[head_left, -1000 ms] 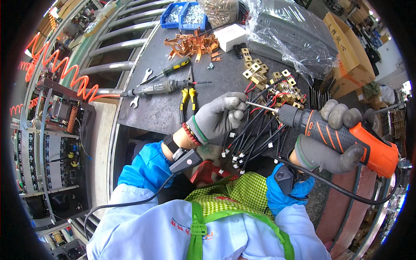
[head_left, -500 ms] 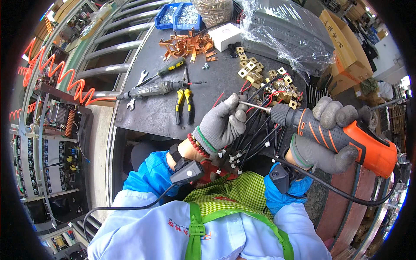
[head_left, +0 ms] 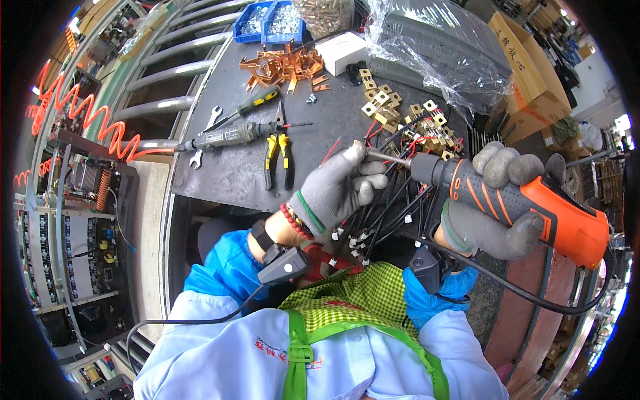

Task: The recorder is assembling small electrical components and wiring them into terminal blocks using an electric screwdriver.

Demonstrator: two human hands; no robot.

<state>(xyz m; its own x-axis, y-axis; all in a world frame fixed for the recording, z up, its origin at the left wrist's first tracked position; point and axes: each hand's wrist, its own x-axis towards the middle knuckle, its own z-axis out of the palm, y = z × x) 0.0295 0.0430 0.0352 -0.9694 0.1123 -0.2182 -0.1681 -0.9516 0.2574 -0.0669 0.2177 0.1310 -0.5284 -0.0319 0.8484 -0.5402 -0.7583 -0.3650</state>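
In my gloved right hand (head_left: 510, 167) is an orange and black corded power screwdriver (head_left: 490, 199), its fingers wrapped over the body. The tool points left, and its long metal bit (head_left: 390, 159) reaches my gloved left hand (head_left: 337, 183). Thumb and forefinger of the left hand pinch at the bit's tip; whatever small piece is there is too small to name. Under and beyond the bit lie brass terminal blocks (head_left: 381, 107), several with red and black wires attached. Black cables (head_left: 390, 213) with white connectors hang over the table's near edge.
Left on the dark table (head_left: 220, 175) lie pliers (head_left: 277, 157), a screwdriver (head_left: 257, 101), wrenches (head_left: 195, 159) and an air tool (head_left: 230, 137). Copper brackets (head_left: 287, 67), blue screw bins (head_left: 283, 25) and a white box (head_left: 343, 52) stand farther back. A plastic-wrapped grey unit (head_left: 440, 50) adjoins a carton (head_left: 530, 73).
The view has shifted slightly. Both hands and the power screwdriver keep nearly the same pose, with the bit's tip still at the left fingertips.
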